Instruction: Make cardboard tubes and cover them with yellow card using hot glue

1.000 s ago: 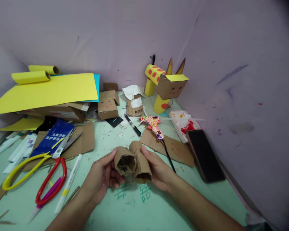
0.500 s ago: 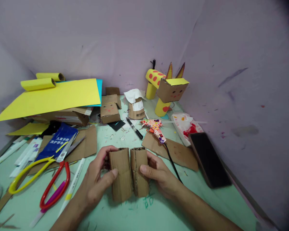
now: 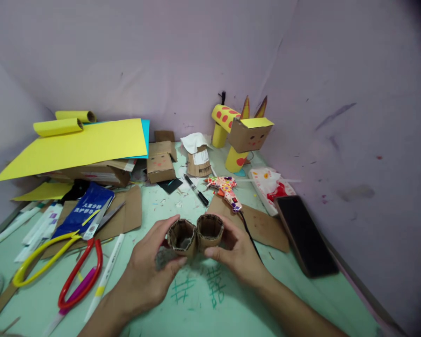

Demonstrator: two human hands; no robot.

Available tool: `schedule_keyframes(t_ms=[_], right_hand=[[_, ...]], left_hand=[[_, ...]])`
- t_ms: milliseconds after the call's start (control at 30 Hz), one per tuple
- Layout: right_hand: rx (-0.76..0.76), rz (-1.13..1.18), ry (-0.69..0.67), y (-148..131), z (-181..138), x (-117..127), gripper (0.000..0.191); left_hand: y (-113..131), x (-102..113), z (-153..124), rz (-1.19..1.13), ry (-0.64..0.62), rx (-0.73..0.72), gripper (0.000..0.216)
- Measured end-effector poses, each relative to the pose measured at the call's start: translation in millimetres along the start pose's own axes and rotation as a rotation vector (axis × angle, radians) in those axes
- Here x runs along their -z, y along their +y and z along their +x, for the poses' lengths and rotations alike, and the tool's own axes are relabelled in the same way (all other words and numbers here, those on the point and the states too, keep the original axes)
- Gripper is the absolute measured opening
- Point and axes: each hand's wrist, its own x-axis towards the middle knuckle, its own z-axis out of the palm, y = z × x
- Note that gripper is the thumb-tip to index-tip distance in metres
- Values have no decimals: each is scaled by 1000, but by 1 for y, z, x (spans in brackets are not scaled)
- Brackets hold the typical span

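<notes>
Two rolled cardboard tubes stand side by side near the middle of the table, their open tops facing up toward me. My left hand point(image 3: 150, 264) is closed around the left cardboard tube point(image 3: 188, 252), thumb in front and fingers behind. The right cardboard tube point(image 3: 209, 241) is gripped by my right hand point(image 3: 236, 250), with the thumb on its near side. The tubes touch or nearly touch. Their lower ends are mostly out of sight beneath the rims.
Scissors point(image 3: 80, 274) with red and yellow handles lie left, by a white marker point(image 3: 105, 276). Behind the tubes are a black pen point(image 3: 195, 189) and a glue gun point(image 3: 228, 189). A phone point(image 3: 306, 236) lies right. A yellow giraffe-like cardboard animal point(image 3: 250, 135) stands at the back.
Both tubes have tipped from lying toward me, sides showing, to upright, so their hollow insides show. My hands turned with them, and green marks on the table are now uncovered.
</notes>
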Motion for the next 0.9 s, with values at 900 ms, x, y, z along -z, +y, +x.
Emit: schedule_keyframes(t_ms=[900], right_hand=[[97,-326,-21,21,6,5,47]], left_hand=[[-10,-29,6,-197,-101,291,30]])
